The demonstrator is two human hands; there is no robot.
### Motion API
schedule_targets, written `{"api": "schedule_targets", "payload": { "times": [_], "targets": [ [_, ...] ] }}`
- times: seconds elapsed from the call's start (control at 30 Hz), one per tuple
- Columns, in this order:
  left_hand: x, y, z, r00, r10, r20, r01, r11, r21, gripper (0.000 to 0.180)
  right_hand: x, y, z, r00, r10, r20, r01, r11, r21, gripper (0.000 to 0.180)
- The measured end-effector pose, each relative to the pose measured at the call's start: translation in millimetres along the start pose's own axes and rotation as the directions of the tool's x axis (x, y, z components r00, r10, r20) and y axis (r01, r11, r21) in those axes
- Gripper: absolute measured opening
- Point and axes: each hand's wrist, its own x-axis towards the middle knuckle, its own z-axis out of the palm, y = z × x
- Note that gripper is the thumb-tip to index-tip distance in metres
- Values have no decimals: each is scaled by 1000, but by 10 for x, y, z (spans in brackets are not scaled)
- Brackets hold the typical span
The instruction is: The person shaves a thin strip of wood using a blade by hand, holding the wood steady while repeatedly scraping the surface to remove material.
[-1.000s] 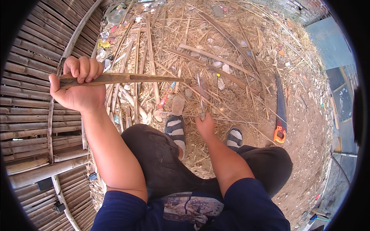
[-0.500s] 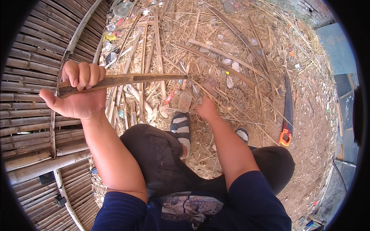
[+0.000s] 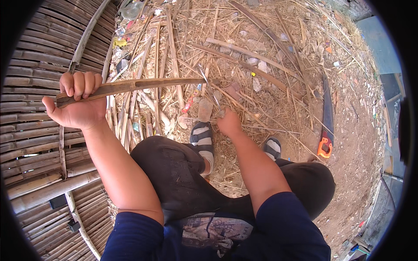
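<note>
My left hand [image 3: 82, 104] is wrapped round the near end of a long brown split-bamboo strip [image 3: 150, 83], its thumb pointing out to the left. The strip reaches rightward above the ground, roughly level, with its inner hollow showing. In my right hand [image 3: 229, 123], closed in a fist, is a knife; the thin bright blade [image 3: 210, 86] slants up and left from the fist and crosses the strip's far end. Whether the edge bites into the bamboo cannot be made out, and the fist hides most of the handle.
A handsaw [image 3: 326, 117] with an orange handle lies on the ground to the right. Loose bamboo strips [image 3: 257, 58], straw and stones cover the ground ahead. A flat stone [image 3: 205, 109] sits by my left sandal [image 3: 202, 140]. A bamboo slat wall [image 3: 37, 108] rises close on the left.
My left hand has moved a little to the left, drawing the bamboo strip with it. The knife and right hand have shifted slightly left, and the blade still meets the strip near its far end.
</note>
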Motion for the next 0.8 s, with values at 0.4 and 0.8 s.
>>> {"api": "schedule_targets", "payload": {
  "times": [0.4, 0.8],
  "targets": [
    [43, -71, 139, 998, -4, 68, 4, 1000, 11, 57, -61, -197, 179, 988, -129, -90, 138, 986, 96, 41],
    [2, -30, 100, 999, 41, -28, -39, 997, 71, 52, -275, -587, -36, 998, 19, 62, -26, 994, 105, 46]
  ]
}}
